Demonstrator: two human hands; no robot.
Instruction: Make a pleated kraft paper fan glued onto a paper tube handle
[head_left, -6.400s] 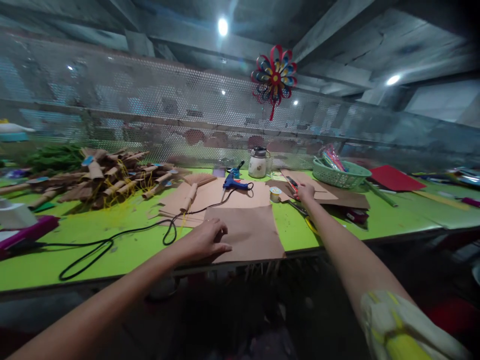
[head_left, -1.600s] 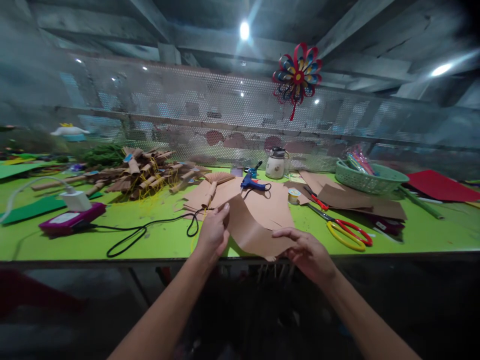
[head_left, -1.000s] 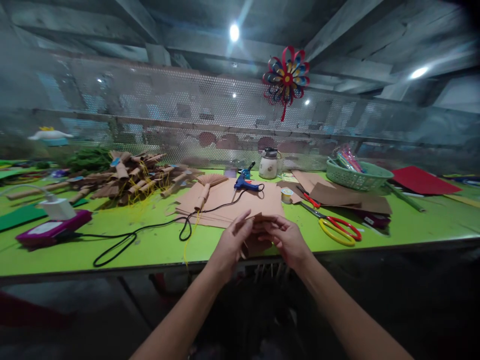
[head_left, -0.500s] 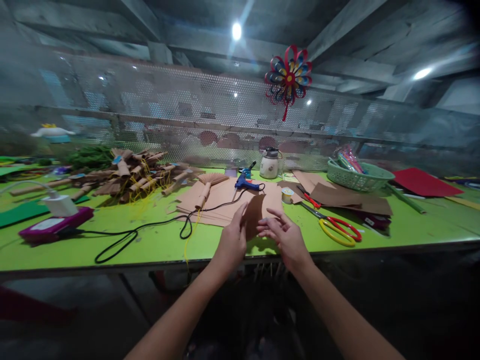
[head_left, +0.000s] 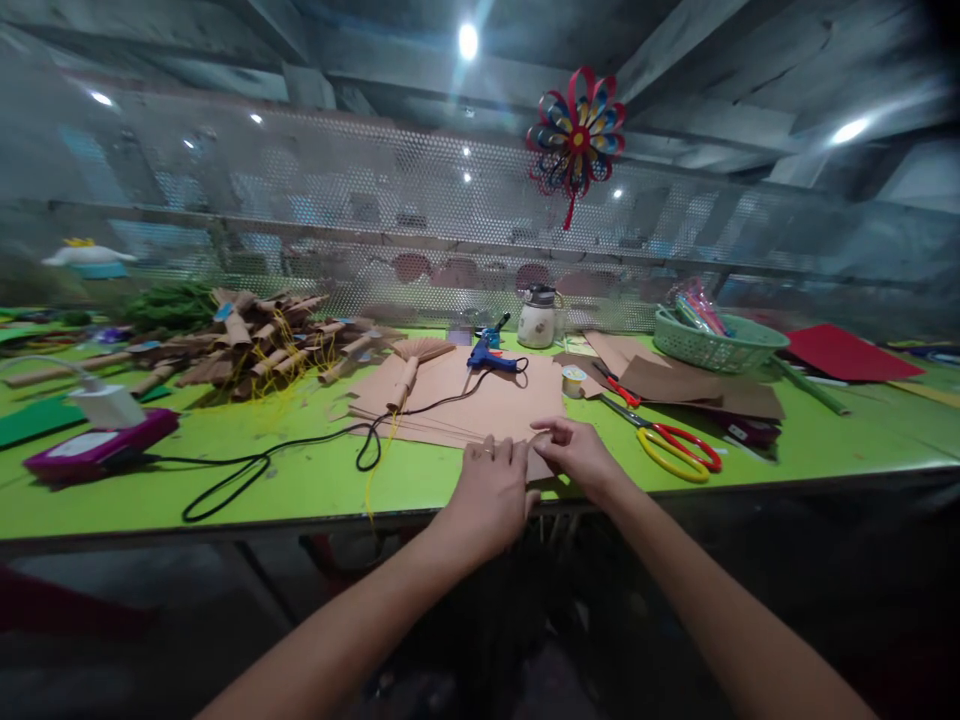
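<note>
A small piece of brown paper (head_left: 541, 464) lies at the front edge of the green table, partly hidden under my hands. My left hand (head_left: 491, 495) rests flat on its left side, fingers stretched forward and a ring showing on one. At the right side, my right hand (head_left: 581, 456) is closed in a pinch on the paper's edge. Just beyond are larger brown sheets (head_left: 487, 405), a blue glue gun (head_left: 491, 357) and a rolled paper piece with a pleated fan end (head_left: 409, 375). Red-and-yellow-handled scissors (head_left: 675, 450) lie right of my right hand.
A black cord (head_left: 266, 460) loops leftward to a purple power strip (head_left: 105, 445). Paper rolls with yellow string (head_left: 270, 345) are heaped at back left. A jug (head_left: 536, 318), a small cup (head_left: 574, 380) and a green basket (head_left: 720, 340) stand farther back.
The small brown paper was held upright between my hands and now lies low at the table edge. My left hand has turned palm down onto it; my right fingers have closed on its edge.
</note>
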